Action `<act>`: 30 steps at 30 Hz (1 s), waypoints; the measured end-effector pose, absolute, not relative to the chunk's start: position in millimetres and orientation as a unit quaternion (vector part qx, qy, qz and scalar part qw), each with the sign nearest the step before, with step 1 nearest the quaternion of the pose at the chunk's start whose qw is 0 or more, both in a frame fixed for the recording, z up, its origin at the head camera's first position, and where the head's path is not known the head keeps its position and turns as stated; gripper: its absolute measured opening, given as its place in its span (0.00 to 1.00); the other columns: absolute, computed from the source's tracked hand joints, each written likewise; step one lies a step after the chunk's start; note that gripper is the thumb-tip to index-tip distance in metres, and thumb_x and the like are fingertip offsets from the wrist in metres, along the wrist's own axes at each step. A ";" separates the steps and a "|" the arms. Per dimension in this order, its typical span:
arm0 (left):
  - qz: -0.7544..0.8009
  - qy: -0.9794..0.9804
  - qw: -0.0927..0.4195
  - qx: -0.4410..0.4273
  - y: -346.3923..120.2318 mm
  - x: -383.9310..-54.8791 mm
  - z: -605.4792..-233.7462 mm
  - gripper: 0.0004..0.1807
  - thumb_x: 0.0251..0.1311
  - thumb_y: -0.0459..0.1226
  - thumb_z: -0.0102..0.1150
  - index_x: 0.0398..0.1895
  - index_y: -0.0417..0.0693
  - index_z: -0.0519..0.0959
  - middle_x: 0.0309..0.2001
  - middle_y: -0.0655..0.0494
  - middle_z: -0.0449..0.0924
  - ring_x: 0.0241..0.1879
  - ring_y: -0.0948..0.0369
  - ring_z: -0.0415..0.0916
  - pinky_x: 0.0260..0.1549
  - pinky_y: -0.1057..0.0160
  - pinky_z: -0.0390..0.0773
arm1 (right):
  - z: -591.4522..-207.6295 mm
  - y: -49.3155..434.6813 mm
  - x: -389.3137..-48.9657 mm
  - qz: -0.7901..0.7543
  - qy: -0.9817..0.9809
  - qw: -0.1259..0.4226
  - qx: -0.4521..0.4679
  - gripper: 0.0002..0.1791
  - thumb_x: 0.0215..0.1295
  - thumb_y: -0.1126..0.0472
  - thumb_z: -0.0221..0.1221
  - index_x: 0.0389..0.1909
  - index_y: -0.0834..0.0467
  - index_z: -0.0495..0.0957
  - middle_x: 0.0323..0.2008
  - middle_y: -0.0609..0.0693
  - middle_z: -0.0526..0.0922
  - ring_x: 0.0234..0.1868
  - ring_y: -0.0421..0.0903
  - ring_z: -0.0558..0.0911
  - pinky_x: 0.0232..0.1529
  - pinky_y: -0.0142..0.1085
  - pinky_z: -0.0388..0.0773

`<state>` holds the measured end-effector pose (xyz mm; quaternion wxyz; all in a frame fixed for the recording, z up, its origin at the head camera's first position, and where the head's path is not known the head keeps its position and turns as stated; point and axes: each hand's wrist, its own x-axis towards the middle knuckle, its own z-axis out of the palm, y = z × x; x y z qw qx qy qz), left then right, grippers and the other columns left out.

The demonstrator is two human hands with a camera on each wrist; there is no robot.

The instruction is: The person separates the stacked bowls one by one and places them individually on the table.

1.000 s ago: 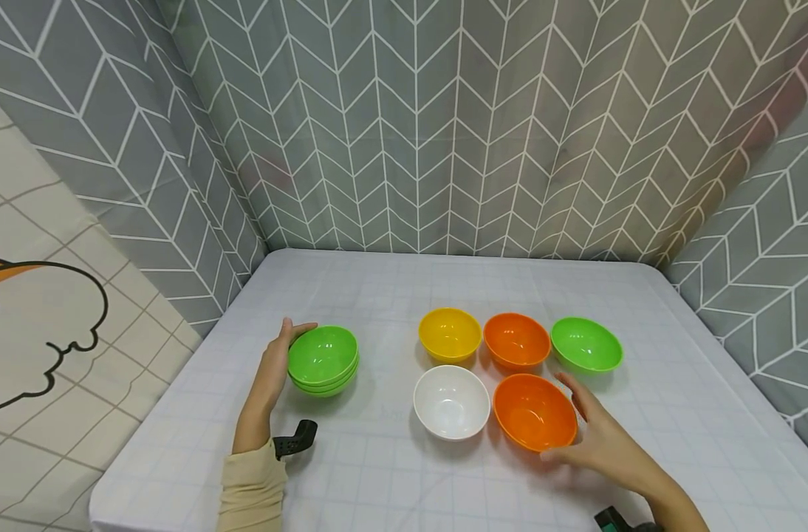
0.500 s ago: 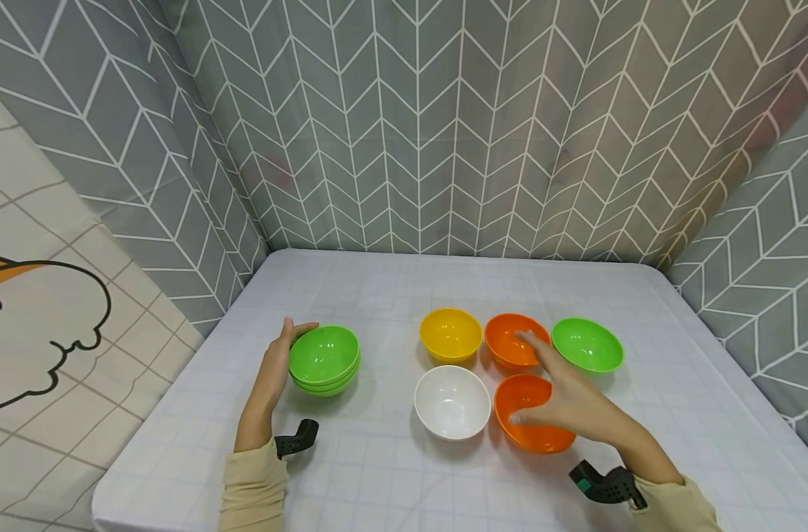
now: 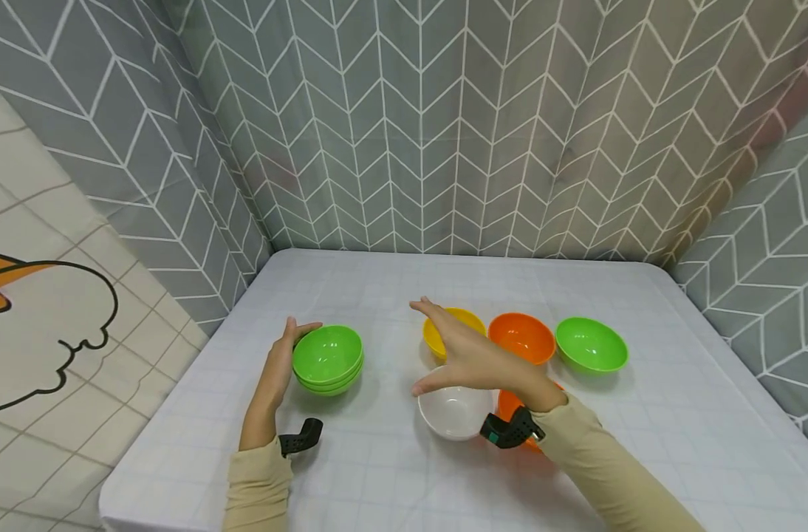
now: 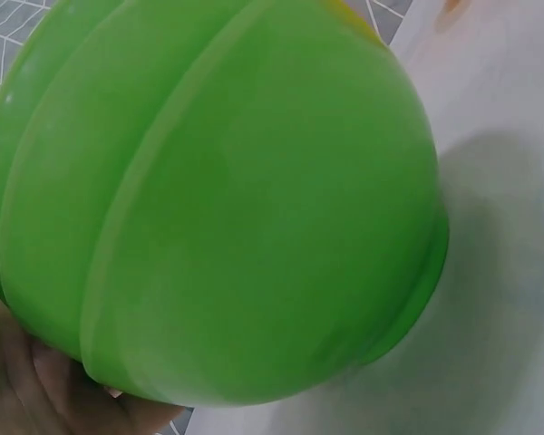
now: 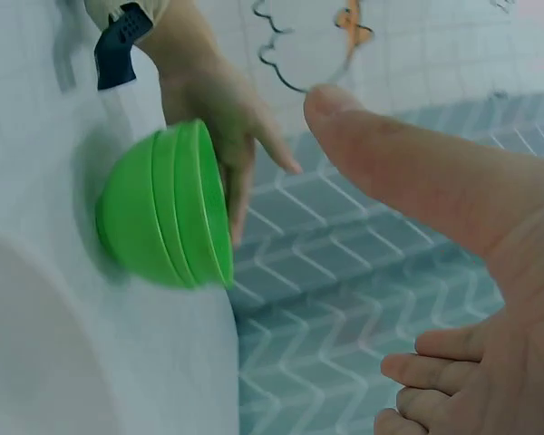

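A stack of green bowls (image 3: 327, 356) stands at the left of the table. My left hand (image 3: 283, 367) rests along its outer left side, with fingers (image 3: 306, 329) reaching round the far rim. In the left wrist view the nested bowls (image 4: 263, 208) fill most of the picture, and part of the hand shows under them at lower left. My right hand (image 3: 473, 355) is in the air over the white bowl (image 3: 453, 415), thumb and fingers spread, holding nothing. It partly covers that bowl and the yellow bowl (image 3: 469, 319). The right wrist view shows its thumb (image 5: 390, 149) pointing towards the green stack.
To the right stand an orange bowl (image 3: 520, 336) and a single green bowl (image 3: 591, 345). A second orange bowl (image 3: 508, 405) is mostly hidden under my right forearm. The white-covered table (image 3: 364, 473) meets patterned cloth at the back and sides.
My right hand has swept left from beside the near orange bowl, across it, to above the white bowl. The left hand and the green stack have stayed in place.
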<state>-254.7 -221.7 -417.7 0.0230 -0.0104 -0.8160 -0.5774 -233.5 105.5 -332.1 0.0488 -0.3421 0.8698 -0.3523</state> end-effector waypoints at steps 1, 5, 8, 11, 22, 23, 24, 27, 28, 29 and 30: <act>-0.579 -0.815 0.023 -0.010 -221.8 -254.7 -417.8 0.50 0.66 0.69 0.17 0.67 0.40 0.68 0.67 0.42 0.64 0.71 0.48 0.51 0.68 0.42 0.42 | -330.8 97.1 -237.3 -0.344 0.871 0.052 -0.348 0.66 0.40 0.37 0.75 0.75 0.54 0.47 0.75 0.54 0.47 0.74 0.48 0.50 0.69 0.47 0.54; -0.585 -0.810 0.024 -0.007 -222.6 -255.1 -418.5 0.50 0.65 0.69 0.17 0.67 0.39 0.68 0.66 0.42 0.66 0.69 0.47 0.56 0.67 0.42 0.49 | -329.8 65.8 -252.2 -0.316 0.873 0.068 -0.365 0.66 0.40 0.40 0.76 0.75 0.58 0.47 0.75 0.56 0.47 0.74 0.48 0.50 0.69 0.42 0.53; -0.592 -0.806 0.021 -0.006 -223.0 -255.5 -418.3 0.49 0.66 0.68 0.17 0.67 0.39 0.68 0.66 0.41 0.66 0.67 0.47 0.60 0.64 0.43 0.55 | -334.1 47.2 -263.1 -0.304 0.871 0.081 -0.377 0.66 0.41 0.44 0.77 0.74 0.60 0.48 0.75 0.59 0.47 0.74 0.50 0.50 0.69 0.43 0.53; -0.598 -0.801 0.018 -0.006 -223.0 -255.4 -417.2 0.49 0.67 0.68 0.17 0.67 0.39 0.68 0.66 0.41 0.67 0.65 0.46 0.62 0.63 0.43 0.58 | -339.9 33.6 -272.7 -0.296 0.871 0.091 -0.382 0.65 0.41 0.45 0.78 0.74 0.62 0.48 0.74 0.61 0.48 0.74 0.52 0.50 0.70 0.43 0.52; -0.605 -0.796 0.015 -0.006 -221.3 -253.1 -412.7 0.46 0.69 0.65 0.17 0.67 0.40 0.69 0.65 0.42 0.68 0.65 0.48 0.62 0.63 0.43 0.57 | -356.4 1.5 -300.0 -0.278 0.868 0.136 -0.388 0.64 0.43 0.45 0.77 0.73 0.66 0.49 0.73 0.61 0.54 0.73 0.53 0.54 0.69 0.43 0.54; -0.604 -0.796 0.016 -0.005 -221.5 -253.1 -412.8 0.46 0.69 0.66 0.17 0.66 0.40 0.69 0.65 0.42 0.68 0.65 0.48 0.62 0.63 0.43 0.57 | -357.4 -0.8 -301.4 -0.276 0.869 0.141 -0.387 0.64 0.43 0.45 0.77 0.73 0.66 0.49 0.72 0.61 0.54 0.73 0.54 0.54 0.69 0.44 0.54; -0.603 -0.797 0.016 -0.004 -221.9 -253.2 -413.2 0.47 0.68 0.66 0.18 0.66 0.40 0.69 0.65 0.43 0.68 0.65 0.48 0.63 0.62 0.44 0.58 | -358.9 -3.1 -303.0 -0.271 0.869 0.146 -0.387 0.64 0.43 0.44 0.76 0.73 0.66 0.49 0.72 0.61 0.54 0.73 0.54 0.55 0.69 0.44 0.54; -0.601 -0.799 0.018 -0.002 -223.2 -253.8 -415.0 0.47 0.68 0.67 0.18 0.66 0.41 0.70 0.64 0.43 0.69 0.64 0.48 0.64 0.61 0.44 0.59 | -363.6 -9.2 -306.8 -0.271 0.866 0.163 -0.388 0.63 0.43 0.45 0.76 0.73 0.68 0.50 0.71 0.62 0.56 0.71 0.53 0.59 0.68 0.42 0.58; -0.601 -0.799 0.019 -0.003 -223.5 -253.8 -415.5 0.47 0.68 0.67 0.18 0.66 0.41 0.70 0.64 0.43 0.69 0.64 0.48 0.64 0.62 0.44 0.59 | -365.7 -11.1 -308.0 -0.279 0.859 0.169 -0.395 0.61 0.43 0.47 0.77 0.72 0.68 0.52 0.69 0.62 0.60 0.69 0.53 0.62 0.66 0.41 0.60; -0.602 -0.798 0.020 -0.003 -223.7 -253.9 -415.9 0.47 0.68 0.67 0.18 0.66 0.41 0.70 0.64 0.43 0.69 0.64 0.48 0.64 0.61 0.44 0.59 | -367.9 -12.8 -309.3 -0.290 0.849 0.176 -0.404 0.59 0.44 0.49 0.77 0.70 0.68 0.55 0.67 0.62 0.64 0.66 0.53 0.66 0.65 0.40 0.63; -0.603 -0.797 0.020 -0.004 -223.8 -253.8 -416.2 0.47 0.68 0.67 0.18 0.66 0.41 0.70 0.64 0.43 0.69 0.64 0.48 0.63 0.62 0.44 0.58 | -370.4 -14.3 -310.5 -0.302 0.838 0.182 -0.417 0.56 0.44 0.51 0.77 0.69 0.69 0.57 0.64 0.61 0.67 0.64 0.52 0.69 0.62 0.39 0.66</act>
